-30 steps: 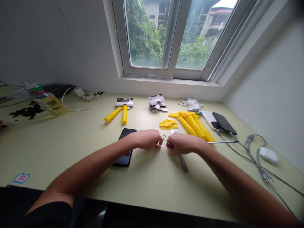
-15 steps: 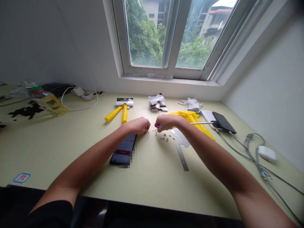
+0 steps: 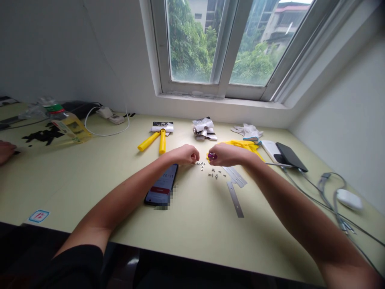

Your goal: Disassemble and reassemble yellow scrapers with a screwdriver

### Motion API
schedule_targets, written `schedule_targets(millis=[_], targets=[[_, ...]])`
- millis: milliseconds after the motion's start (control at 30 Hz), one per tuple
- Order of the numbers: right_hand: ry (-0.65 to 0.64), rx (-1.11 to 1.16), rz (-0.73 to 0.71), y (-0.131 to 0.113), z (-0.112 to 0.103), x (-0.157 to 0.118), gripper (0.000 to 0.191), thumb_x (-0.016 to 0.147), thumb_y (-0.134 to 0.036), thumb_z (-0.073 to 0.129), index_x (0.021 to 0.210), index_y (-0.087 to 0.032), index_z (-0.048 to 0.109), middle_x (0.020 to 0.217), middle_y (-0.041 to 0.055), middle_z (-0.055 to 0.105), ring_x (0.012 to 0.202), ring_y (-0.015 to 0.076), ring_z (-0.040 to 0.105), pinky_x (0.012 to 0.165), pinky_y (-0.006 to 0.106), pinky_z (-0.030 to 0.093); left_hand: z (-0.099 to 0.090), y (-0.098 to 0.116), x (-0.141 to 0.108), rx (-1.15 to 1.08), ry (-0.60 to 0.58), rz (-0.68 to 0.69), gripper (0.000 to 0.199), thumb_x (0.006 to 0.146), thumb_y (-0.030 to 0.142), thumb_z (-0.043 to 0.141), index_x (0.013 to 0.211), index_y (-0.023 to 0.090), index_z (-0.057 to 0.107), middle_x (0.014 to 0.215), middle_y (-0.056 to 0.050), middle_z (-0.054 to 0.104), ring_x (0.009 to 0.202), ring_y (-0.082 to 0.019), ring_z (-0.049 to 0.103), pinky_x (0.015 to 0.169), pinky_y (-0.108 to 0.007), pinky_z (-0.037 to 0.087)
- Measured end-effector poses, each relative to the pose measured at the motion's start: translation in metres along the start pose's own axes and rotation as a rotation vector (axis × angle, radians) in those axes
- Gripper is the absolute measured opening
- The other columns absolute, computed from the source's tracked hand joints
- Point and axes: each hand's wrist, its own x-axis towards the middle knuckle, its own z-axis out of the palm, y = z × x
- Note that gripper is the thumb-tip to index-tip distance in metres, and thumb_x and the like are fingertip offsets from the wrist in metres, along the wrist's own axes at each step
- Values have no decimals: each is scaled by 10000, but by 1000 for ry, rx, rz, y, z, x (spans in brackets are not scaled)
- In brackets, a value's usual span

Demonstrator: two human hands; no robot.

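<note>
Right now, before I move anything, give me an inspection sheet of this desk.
surface: pale green desk, nothing spilled that I can see.
job's things: small metal fasteners scattered between the hands; metal strips to their right.
clutter: yellow plastic handles, yellow plastic pieces, packets, white gloves, black phone, lit phone.
hands: left hand closed beside the fasteners, contents hidden; right hand gripping a purple-handled tool.
cables: white cable back left; grey cables on the right.
surroundings: window with trees beyond; another person's hand at the left edge.
</note>
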Motion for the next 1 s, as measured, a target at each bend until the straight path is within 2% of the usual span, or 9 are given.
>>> schedule_targets(millis=[100,167,267,367,467,667,800,1000], targets=[[-11,-11,21,2,16,-45,205,808,-347,558,690,-182,588,673,41,585,609,141,487,533,266,285,0,7,-5,0,16,69,255,824,191,638,1064,179,723,951,-53,689,788,-147,634,689,-214,440],[-47,14,61,4,32,-69,221,785,-415,608,770,-194,618,772,54,627,637,154,524,519,257,290,3,10,-6,26,11,135,315,833,236,668,1145,205,700,1058,-65,654,822,-148,633,742,-226,449],[-135,38,153,8,53,-88,274,760,-479,639,810,-209,627,803,55,636,649,170,552,505,255,286,10,11,-4,63,-10,208,337,841,256,679,1177,244,694,1148,-61,622,883,-157,631,811,-240,447],[-136,37,202,17,61,-89,304,746,-506,648,795,-207,617,796,51,633,656,181,562,506,262,291,15,9,0,81,-11,222,251,865,269,649,1103,255,727,1122,-47,638,885,-160,631,804,-241,445],[-108,42,234,26,59,-86,301,744,-497,655,797,-205,611,809,53,632,670,186,567,516,268,308,17,8,1,100,8,211,205,887,282,610,1045,268,740,1106,-37,648,872,-157,633,769,-239,442],[-93,55,253,37,58,-82,305,751,-495,663,817,-199,628,816,58,640,689,185,571,521,270,324,19,11,-1,115,43,211,292,874,356,633,1147,275,696,1148,-42,638,924,-172,632,783,-247,439],[-63,27,299,44,57,-78,263,769,-430,668,842,-178,639,836,82,649,723,206,587,535,279,329,22,12,1,127,50,239,176,871,300,612,993,269,734,1102,-25,655,894,-161,633,764,-236,435],[32,-30,333,43,52,-72,228,845,-380,591,827,-161,650,809,119,638,704,210,565,568,293,313,25,6,6,138,102,264,192,859,179,569,922,224,745,1055,-42,685,859,-164,639,759,-239,449]])
